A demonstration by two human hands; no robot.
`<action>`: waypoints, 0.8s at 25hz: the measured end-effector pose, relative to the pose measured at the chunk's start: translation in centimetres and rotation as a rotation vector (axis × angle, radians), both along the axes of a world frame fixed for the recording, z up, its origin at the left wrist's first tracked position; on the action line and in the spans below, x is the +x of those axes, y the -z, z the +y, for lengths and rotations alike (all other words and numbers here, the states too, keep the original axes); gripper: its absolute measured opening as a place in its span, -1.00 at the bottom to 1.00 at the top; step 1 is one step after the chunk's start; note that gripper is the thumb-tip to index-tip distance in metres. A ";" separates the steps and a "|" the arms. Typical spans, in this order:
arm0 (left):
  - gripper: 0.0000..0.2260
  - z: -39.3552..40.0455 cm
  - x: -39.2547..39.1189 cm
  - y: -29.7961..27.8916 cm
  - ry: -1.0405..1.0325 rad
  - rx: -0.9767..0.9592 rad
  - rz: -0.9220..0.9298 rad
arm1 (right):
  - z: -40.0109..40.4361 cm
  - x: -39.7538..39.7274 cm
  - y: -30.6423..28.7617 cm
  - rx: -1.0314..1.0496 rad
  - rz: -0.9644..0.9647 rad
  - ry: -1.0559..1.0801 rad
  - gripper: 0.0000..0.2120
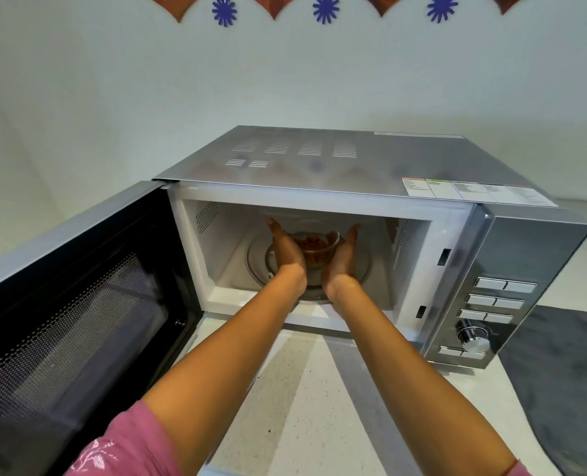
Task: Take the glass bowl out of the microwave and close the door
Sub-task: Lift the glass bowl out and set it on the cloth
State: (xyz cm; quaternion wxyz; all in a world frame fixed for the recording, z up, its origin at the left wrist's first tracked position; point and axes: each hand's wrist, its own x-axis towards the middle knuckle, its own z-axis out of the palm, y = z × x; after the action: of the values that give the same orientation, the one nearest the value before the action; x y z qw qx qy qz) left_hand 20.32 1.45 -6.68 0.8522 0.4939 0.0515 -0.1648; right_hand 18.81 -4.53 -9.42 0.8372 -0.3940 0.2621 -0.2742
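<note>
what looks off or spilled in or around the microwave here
Nothing stands out. The glass bowl sits upright on the turntable inside the microwave, cupped between the left hand and right hand. No spill shows. The door is swung wide open, as the task needs.

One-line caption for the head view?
Both hands, left hand and right hand, cup the glass bowl inside the open microwave.

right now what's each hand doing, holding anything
Left hand: open, palm against the left side of the glass bowl, inside the microwave.
Right hand: open, cupping the bowl's right side. Whether it is lifted cannot be told.
</note>
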 end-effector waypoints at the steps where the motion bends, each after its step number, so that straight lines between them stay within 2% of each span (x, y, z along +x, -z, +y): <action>1: -0.34 0.0 -0.3 -0.2 -0.002 -0.001 0.019 | 0.0 0.0 0.0 -0.006 0.020 -0.007 -0.26; 6: -0.41 -0.1 -3.1 -0.6 -0.043 -0.146 0.126 | 0.6 -1.6 0.1 0.069 0.116 -0.075 -0.44; 9: -0.45 0.0 -4.6 -0.5 -0.053 -0.109 0.111 | 1.6 -3.9 0.2 0.135 0.092 -0.112 -0.47; 13: -0.58 0.3 -6.4 -0.5 -0.074 -0.060 0.079 | 2.4 -6.5 -0.7 0.059 0.137 -0.060 -0.56; 20: -0.37 1.7 -11.7 -0.2 -0.045 0.064 0.035 | 4.0 -12.3 -0.6 -0.028 0.117 -0.011 -0.52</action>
State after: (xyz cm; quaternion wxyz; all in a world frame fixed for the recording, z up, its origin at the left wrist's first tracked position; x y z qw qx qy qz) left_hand 8.58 3.19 -6.45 0.8385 0.5165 0.0825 -0.1525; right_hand 6.52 -0.51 -8.87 0.8162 -0.4227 0.3046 -0.2496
